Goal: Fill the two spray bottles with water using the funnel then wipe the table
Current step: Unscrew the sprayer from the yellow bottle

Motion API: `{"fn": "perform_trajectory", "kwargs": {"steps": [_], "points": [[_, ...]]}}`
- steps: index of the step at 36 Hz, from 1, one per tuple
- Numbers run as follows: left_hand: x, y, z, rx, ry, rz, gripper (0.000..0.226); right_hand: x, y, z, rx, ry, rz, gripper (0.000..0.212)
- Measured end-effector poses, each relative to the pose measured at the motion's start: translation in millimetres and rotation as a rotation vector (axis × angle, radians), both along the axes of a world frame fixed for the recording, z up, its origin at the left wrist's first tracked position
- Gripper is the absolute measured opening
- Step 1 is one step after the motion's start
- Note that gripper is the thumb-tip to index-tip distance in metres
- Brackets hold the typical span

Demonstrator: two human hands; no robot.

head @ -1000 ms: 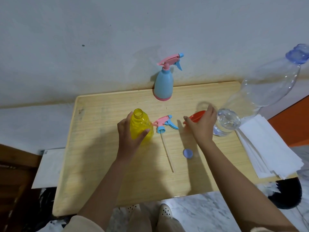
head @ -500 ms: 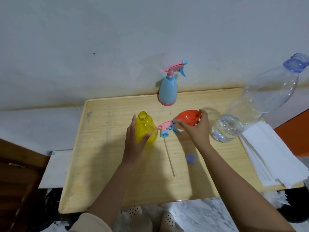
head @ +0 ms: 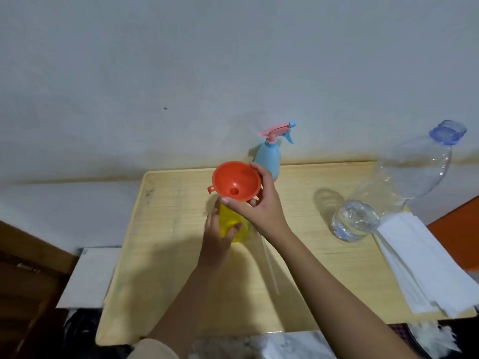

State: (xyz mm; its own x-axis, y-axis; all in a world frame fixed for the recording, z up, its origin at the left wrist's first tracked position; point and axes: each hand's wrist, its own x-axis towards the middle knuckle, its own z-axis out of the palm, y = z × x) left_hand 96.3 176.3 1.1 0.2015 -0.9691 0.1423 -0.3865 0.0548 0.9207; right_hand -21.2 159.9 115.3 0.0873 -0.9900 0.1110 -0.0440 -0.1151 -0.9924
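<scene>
My right hand [head: 259,206] grips the orange funnel [head: 236,181] by its rim and holds it right over the mouth of the yellow spray bottle [head: 233,224]. My left hand [head: 216,238] is wrapped around the yellow bottle, which stands on the wooden table [head: 298,255] with its spray head off. Only the thin dip tube [head: 270,265] of that spray head shows, lying on the table below my right wrist. The blue spray bottle [head: 269,156] with its pink trigger head on stands at the table's back edge. A large clear water bottle [head: 388,193] stands at the right with little water in it.
A stack of white paper towels [head: 425,263] lies along the table's right edge. The wall runs close behind the table. A white box [head: 85,275] sits lower at the left, beside dark wooden furniture.
My right hand has lifted the funnel from the table and carried it left, up over the yellow bottle's mouth. The left hand stays on the bottle. The camera view has tilted upward.
</scene>
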Motion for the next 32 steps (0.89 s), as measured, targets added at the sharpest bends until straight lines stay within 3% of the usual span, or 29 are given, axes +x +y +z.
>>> {"fn": "perform_trajectory", "kwargs": {"steps": [11,16,26,32], "points": [[2,0,6,0.034,0.079,-0.015,0.076,8,-1,-4,0.009,0.260,-0.023,0.091],[3,2,2,0.088,0.049,0.030,0.086,8,-1,-4,-0.019,0.297,-0.029,0.088],[-11,15,11,0.067,0.108,0.118,0.078,-8,4,-1,-0.009,0.305,0.046,0.102],[-47,53,18,0.044,0.106,0.327,0.084,-62,30,-7,-0.173,0.397,-0.007,0.059]]}}
